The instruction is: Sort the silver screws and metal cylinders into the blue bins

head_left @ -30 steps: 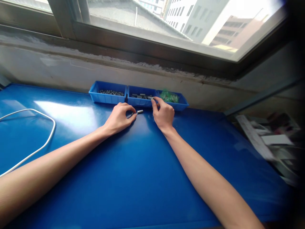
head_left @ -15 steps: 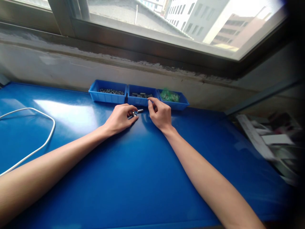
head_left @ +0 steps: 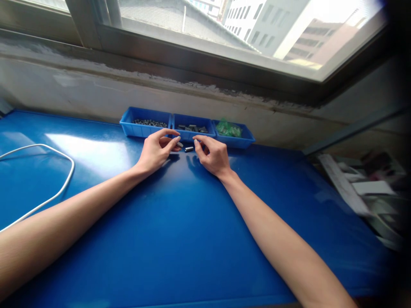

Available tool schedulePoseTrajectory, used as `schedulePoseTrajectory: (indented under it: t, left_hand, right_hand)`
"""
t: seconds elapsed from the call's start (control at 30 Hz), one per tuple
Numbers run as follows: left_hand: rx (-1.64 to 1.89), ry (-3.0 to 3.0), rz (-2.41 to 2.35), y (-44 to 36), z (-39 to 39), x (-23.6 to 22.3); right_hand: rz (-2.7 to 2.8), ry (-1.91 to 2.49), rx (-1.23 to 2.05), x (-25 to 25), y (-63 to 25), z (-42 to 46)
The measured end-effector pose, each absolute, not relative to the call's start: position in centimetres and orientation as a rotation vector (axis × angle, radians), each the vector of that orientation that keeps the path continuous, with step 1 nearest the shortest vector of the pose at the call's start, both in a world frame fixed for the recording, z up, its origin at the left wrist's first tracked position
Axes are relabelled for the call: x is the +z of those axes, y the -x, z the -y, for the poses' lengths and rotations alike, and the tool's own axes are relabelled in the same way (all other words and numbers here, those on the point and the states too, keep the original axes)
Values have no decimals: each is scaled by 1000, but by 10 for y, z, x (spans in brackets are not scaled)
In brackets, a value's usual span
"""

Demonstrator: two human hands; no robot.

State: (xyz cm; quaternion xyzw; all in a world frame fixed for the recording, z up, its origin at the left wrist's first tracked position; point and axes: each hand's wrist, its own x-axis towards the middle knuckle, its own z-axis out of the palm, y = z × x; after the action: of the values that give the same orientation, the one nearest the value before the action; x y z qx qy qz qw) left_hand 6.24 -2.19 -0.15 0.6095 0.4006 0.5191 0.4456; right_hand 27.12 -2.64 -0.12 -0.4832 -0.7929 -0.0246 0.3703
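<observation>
My left hand is raised a little over the table, closed around a small grey metal piece that juts past its fingertips. Between my hands a short, shiny dark metal piece lies on the blue table. On its right, my right hand has thumb and forefinger pinched together; whatever is between them is too small to make out. Just behind the hands stands the middle blue bin, holding several dark metal pieces.
The left blue bin holds many small metal parts. In the right blue bin is a green plastic bag with pale pieces. A white cable curves across the table's left side. Papers lie at the right, below a window.
My left hand has lifted and turned, bringing the small metal piece up with it. My right hand has moved left and down from the bins toward the left hand.
</observation>
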Motion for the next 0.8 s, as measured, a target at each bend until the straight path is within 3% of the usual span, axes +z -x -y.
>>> schedulePoseTrajectory:
  t: [0.8]
  left_hand:
    - [1211,-1580,-908,-61,22,3]
  right_hand:
    - [2243,946,-105,-6,-273,26]
